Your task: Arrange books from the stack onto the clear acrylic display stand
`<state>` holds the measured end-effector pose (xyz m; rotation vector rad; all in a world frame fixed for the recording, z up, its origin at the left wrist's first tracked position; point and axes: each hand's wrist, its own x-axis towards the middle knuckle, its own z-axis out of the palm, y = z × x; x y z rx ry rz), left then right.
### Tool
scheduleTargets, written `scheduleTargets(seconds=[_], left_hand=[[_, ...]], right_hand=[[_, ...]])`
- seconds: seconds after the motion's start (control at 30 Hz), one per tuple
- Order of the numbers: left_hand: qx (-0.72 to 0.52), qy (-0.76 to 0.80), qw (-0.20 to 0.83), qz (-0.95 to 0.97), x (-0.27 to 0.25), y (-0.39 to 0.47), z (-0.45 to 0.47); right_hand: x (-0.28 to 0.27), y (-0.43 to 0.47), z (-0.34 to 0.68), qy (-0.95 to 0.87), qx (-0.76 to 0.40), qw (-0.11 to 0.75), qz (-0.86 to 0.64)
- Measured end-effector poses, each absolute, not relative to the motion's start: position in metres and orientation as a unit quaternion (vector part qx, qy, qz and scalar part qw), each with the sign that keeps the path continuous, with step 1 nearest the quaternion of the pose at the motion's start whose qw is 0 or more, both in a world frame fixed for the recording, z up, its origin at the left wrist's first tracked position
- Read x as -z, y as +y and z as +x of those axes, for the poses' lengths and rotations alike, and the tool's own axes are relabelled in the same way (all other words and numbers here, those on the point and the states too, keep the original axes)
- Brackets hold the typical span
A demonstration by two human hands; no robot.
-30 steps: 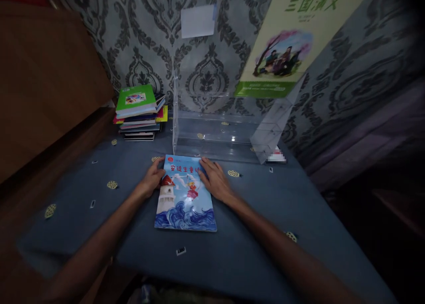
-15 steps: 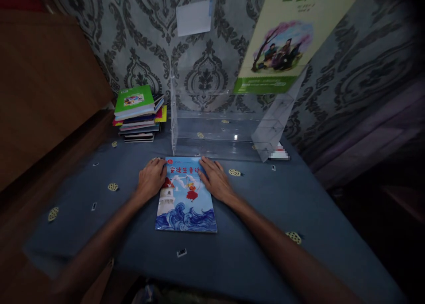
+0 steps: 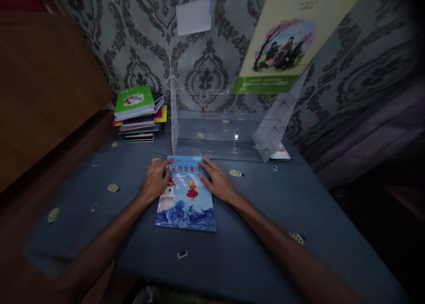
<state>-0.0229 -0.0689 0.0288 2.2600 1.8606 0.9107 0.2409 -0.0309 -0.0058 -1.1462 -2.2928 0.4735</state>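
Book (image 3: pixel 186 208) lies cover up on the blue tablecloth (image 3: pixel 252 251), front and center, title end toward the rack (image 3: pixel 215 140). Left hand (image 3: pixel 155 179) on its upper left edge: fingers extended and close together, thumb apart over the cover. Right hand (image 3: pixel 217 180) on the upper right edge: fingers loosely straight, tips at the top corner, thumb on the cover. Neither hand balled up; pressure, can't tell. Rack is clear plastic, just beyond the book. Stack (image 3: pixel 139 113) left of rack, uneven, green book (image 3: pixel 134 101) on top. Pixelated item (image 3: pixel 281 152) by rack's right end. Poster (image 3: pixel 282 51) tilted at rack's upper right, mount unclear. White card (image 3: pixel 194 18) against patterned wall (image 3: pixel 142 38). Brown panel (image 3: pixel 49 100) far left.
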Motion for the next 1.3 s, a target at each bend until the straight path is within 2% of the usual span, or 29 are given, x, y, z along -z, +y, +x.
scheduleTargets(seconds=[0.4, 0.8, 1.0, 1.3], left_hand=[[-0.246, 0.605, -0.022, 0.757, -0.024, -0.066, -0.025], [-0.216, 0.541, -0.048, 0.811, -0.021, -0.064, -0.022], [-0.186, 0.470, -0.023, 0.863, -0.025, -0.064, 0.000], [-0.077, 0.331, 0.034, 0.940, -0.037, -0.097, 0.041]], right_hand=[[0.008, -0.025, 0.246, -0.846, -0.189, 0.283, -0.410], [0.011, -0.020, 0.248, -0.801, -0.219, 0.382, -0.406], [0.014, -0.018, 0.246, -0.793, -0.227, 0.383, -0.416], [0.012, -0.018, 0.242, -0.789, -0.226, 0.383, -0.425]])
